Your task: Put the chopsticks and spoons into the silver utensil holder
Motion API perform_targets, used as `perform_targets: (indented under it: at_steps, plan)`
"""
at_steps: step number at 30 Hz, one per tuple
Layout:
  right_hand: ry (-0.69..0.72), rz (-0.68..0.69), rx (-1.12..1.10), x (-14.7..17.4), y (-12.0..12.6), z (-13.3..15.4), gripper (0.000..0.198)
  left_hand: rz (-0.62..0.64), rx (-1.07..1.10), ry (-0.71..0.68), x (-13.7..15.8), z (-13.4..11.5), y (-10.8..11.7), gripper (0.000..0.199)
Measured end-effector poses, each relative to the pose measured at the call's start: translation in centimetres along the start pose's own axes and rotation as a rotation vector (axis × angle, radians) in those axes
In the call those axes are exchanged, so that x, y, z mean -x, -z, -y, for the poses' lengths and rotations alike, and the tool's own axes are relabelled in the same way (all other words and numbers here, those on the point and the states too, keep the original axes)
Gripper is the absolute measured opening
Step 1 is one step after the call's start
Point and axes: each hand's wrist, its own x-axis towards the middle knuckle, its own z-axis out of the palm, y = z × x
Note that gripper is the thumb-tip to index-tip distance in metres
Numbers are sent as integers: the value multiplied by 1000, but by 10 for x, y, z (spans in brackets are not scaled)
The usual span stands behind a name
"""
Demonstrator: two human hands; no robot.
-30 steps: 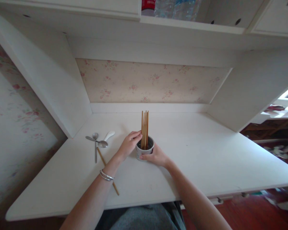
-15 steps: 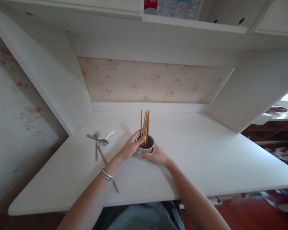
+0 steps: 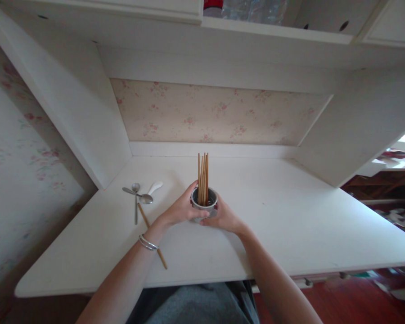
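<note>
A round grey utensil holder (image 3: 200,208) stands upright on the white desk, with several wooden chopsticks (image 3: 203,180) leaning inside it. My left hand (image 3: 182,208) is wrapped round its left side, thumb across the front. On the right side my right hand (image 3: 221,215) grips the same holder, its thumb just below the left one. A single chopstick (image 3: 143,216) lies slantwise on the desk, passing beneath my left forearm. Left of my hands, two metal spoons, one nearly level (image 3: 146,198) and one pointing toward me (image 3: 136,211), lie crossed beside a white spoon (image 3: 155,186).
The white desk (image 3: 276,225) has side panels left and right and a floral-papered back (image 3: 219,112). Overhead runs a shelf (image 3: 276,29) with plastic bottles (image 3: 253,10) on it. The desk's front edge is close to my body.
My left hand has moved from the chopsticks and rim down to the holder's side, its thumb now across the front. The chopsticks stand slightly closer together. My right hand stays on the holder.
</note>
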Motion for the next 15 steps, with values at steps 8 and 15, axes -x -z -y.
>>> perform_targets:
  at_steps: [8, 15]
  plan:
    - [178, -433, -86, 5, 6, 7, 67, -158, -61, 44, -6, 12, 6, 97]
    - [161, -489, 257, -3, -30, 63, 10, -260, -88, 44, -8, 30, 0, 93]
